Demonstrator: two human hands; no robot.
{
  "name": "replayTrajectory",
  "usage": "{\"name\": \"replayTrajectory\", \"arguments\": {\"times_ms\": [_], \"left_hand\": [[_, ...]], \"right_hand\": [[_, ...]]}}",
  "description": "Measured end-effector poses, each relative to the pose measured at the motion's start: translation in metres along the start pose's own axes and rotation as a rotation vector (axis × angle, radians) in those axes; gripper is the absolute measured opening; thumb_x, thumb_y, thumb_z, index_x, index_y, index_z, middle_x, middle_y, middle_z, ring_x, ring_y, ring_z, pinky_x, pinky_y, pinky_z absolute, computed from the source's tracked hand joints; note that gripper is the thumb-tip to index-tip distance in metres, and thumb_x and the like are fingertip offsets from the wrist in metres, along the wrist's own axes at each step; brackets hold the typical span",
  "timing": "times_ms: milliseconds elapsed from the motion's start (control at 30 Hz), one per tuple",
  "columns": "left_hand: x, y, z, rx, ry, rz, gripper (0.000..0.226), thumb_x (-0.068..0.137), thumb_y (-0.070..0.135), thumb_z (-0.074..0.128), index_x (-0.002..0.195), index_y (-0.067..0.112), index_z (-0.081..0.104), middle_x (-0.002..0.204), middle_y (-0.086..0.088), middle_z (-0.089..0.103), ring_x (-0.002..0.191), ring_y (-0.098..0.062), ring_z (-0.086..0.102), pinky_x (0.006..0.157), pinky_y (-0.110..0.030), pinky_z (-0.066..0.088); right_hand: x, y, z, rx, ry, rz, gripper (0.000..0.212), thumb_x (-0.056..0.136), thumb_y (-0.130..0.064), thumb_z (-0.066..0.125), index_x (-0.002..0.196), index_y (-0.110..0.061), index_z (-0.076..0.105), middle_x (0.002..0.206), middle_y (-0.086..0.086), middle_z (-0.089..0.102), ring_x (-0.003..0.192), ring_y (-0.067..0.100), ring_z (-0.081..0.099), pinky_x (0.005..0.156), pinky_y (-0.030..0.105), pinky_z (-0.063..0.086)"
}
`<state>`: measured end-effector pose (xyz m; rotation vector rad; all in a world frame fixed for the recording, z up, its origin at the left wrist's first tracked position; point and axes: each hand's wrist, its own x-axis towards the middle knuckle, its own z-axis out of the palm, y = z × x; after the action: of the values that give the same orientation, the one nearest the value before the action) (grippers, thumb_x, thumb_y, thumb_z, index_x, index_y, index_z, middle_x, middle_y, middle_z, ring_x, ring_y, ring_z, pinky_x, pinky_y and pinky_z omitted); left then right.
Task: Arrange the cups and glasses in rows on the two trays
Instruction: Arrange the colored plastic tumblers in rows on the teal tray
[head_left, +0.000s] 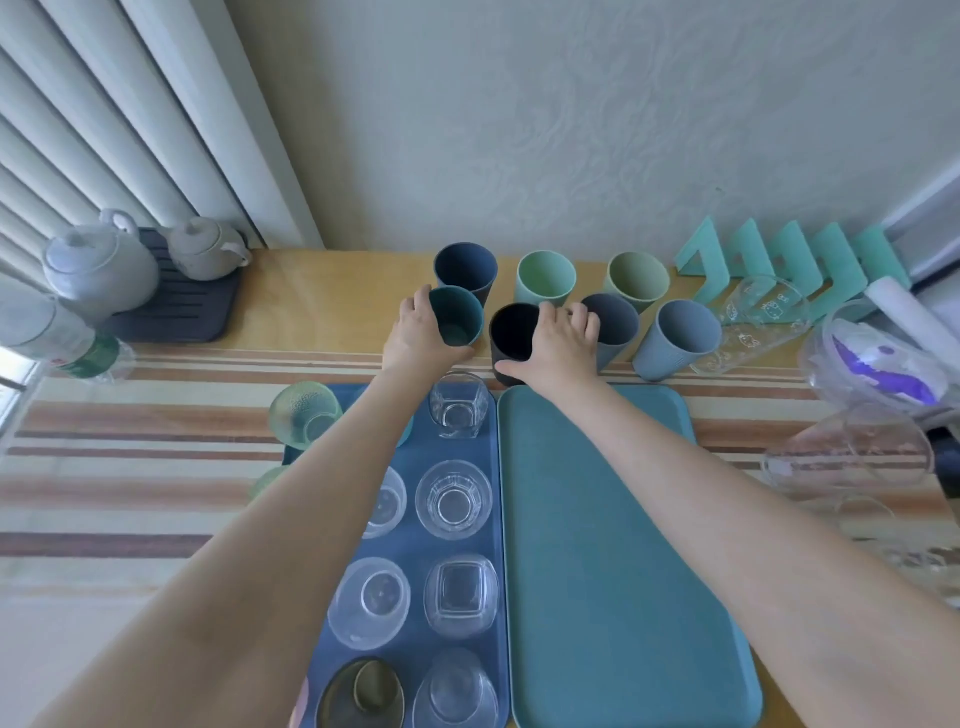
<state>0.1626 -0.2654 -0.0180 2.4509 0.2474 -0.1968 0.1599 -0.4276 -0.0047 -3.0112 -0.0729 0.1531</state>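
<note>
Two trays lie side by side: a dark blue tray (498, 519) on the left with several clear glasses in rows, and a bare teal tray (613, 545) on the right. Behind them stand several plastic cups. My left hand (415, 338) is wrapped around a teal cup (460, 317). My right hand (558, 343) grips a black cup (511, 332) just beyond the teal tray's far edge. A dark blue cup (466, 267), a mint cup (546, 278), an olive cup (638, 280) and two grey-blue cups (615, 317) (680, 338) stand free.
Two white teapots (101, 265) (208, 249) sit on a dark mat at the back left. A bottle (57, 332) lies at the left. Clear glassware (753, 322) and teal holders (779, 260) crowd the right side. A green glass (304, 415) stands at the blue tray's left corner.
</note>
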Motion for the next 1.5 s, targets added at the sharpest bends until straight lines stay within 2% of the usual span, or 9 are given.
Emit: {"name": "replayTrajectory", "arguments": {"times_ms": [133, 333, 533, 633, 800, 967, 1167, 1400, 1500], "left_hand": [[-0.005, 0.004, -0.009, -0.047, 0.044, 0.032, 0.088, 0.067, 0.033, 0.076, 0.138, 0.012, 0.028, 0.128, -0.012, 0.043, 0.115, -0.031, 0.046, 0.092, -0.041, 0.043], [-0.043, 0.025, -0.048, -0.097, 0.185, 0.192, 0.082, 0.065, 0.037, 0.078, 0.133, 0.016, 0.037, 0.124, -0.008, 0.048, 0.112, -0.023, 0.047, 0.088, -0.029, 0.039], [-0.089, 0.052, -0.025, -0.036, -0.014, 0.315, 0.081, 0.064, 0.033, 0.076, 0.133, 0.018, 0.037, 0.121, -0.006, 0.048, 0.111, -0.025, 0.048, 0.088, -0.033, 0.041], [-0.098, 0.066, -0.001, 0.031, -0.041, 0.356, 0.083, 0.064, 0.033, 0.073, 0.135, 0.015, 0.034, 0.121, -0.006, 0.046, 0.113, -0.027, 0.045, 0.09, -0.036, 0.042], [-0.097, 0.08, 0.007, 0.011, 0.003, 0.381, 0.082, 0.064, 0.032, 0.073, 0.134, 0.011, 0.035, 0.12, -0.008, 0.047, 0.111, -0.026, 0.046, 0.089, -0.031, 0.038], [-0.095, 0.073, 0.021, 0.038, -0.107, 0.314, 0.081, 0.066, 0.036, 0.073, 0.133, 0.011, 0.033, 0.118, -0.007, 0.046, 0.111, -0.025, 0.046, 0.088, -0.031, 0.039], [-0.089, 0.057, 0.044, 0.089, -0.2, 0.291, 0.081, 0.067, 0.034, 0.072, 0.133, 0.01, 0.032, 0.126, -0.007, 0.044, 0.117, -0.025, 0.044, 0.09, -0.032, 0.04], [-0.087, 0.047, 0.05, 0.22, -0.135, 0.33, 0.082, 0.067, 0.043, 0.069, 0.133, 0.01, 0.032, 0.121, -0.008, 0.05, 0.11, -0.028, 0.05, 0.097, -0.035, 0.033], [-0.09, 0.046, 0.051, 0.219, -0.145, 0.332, 0.085, 0.068, 0.041, 0.07, 0.137, 0.01, 0.029, 0.126, -0.009, 0.048, 0.114, -0.028, 0.048, 0.098, -0.036, 0.032]], "right_hand": [[-0.005, 0.001, -0.004, 0.073, 0.076, -0.013, 0.076, 0.068, -0.053, 0.07, 0.121, -0.007, 0.043, 0.123, 0.009, 0.051, 0.117, 0.029, 0.036, 0.098, 0.039, 0.023], [-0.044, 0.025, -0.052, 0.302, 0.245, -0.04, 0.084, 0.06, -0.049, 0.077, 0.13, -0.018, 0.043, 0.125, 0.003, 0.051, 0.12, 0.025, 0.033, 0.09, 0.031, 0.018], [-0.087, 0.078, -0.062, 0.442, 0.088, 0.008, 0.085, 0.064, -0.033, 0.082, 0.135, -0.015, 0.039, 0.131, 0.006, 0.048, 0.123, 0.027, 0.038, 0.099, 0.036, 0.031], [-0.094, 0.089, -0.048, 0.518, -0.004, 0.049, 0.084, 0.066, -0.028, 0.082, 0.136, -0.015, 0.036, 0.133, 0.004, 0.044, 0.125, 0.022, 0.041, 0.1, 0.033, 0.036], [-0.096, 0.095, -0.041, 0.584, 0.078, 0.051, 0.081, 0.069, -0.024, 0.08, 0.135, -0.014, 0.035, 0.135, 0.004, 0.041, 0.125, 0.017, 0.04, 0.095, 0.021, 0.03], [-0.093, 0.102, -0.031, 0.593, 0.036, 0.076, 0.083, 0.07, -0.025, 0.08, 0.137, -0.015, 0.033, 0.136, 0.005, 0.039, 0.127, 0.018, 0.038, 0.095, 0.022, 0.029], [-0.089, 0.109, -0.008, 0.606, 0.002, 0.106, 0.084, 0.068, -0.018, 0.081, 0.137, -0.012, 0.033, 0.135, 0.008, 0.039, 0.126, 0.023, 0.038, 0.096, 0.022, 0.028], [-0.089, 0.113, 0.004, 0.608, 0.003, 0.104, 0.084, 0.068, -0.017, 0.081, 0.137, -0.01, 0.033, 0.136, 0.009, 0.038, 0.127, 0.021, 0.036, 0.096, 0.017, 0.025], [-0.087, 0.114, 0.004, 0.598, -0.003, 0.097, 0.084, 0.068, -0.017, 0.081, 0.137, -0.01, 0.033, 0.136, 0.01, 0.038, 0.126, 0.023, 0.037, 0.097, 0.021, 0.027]]}}
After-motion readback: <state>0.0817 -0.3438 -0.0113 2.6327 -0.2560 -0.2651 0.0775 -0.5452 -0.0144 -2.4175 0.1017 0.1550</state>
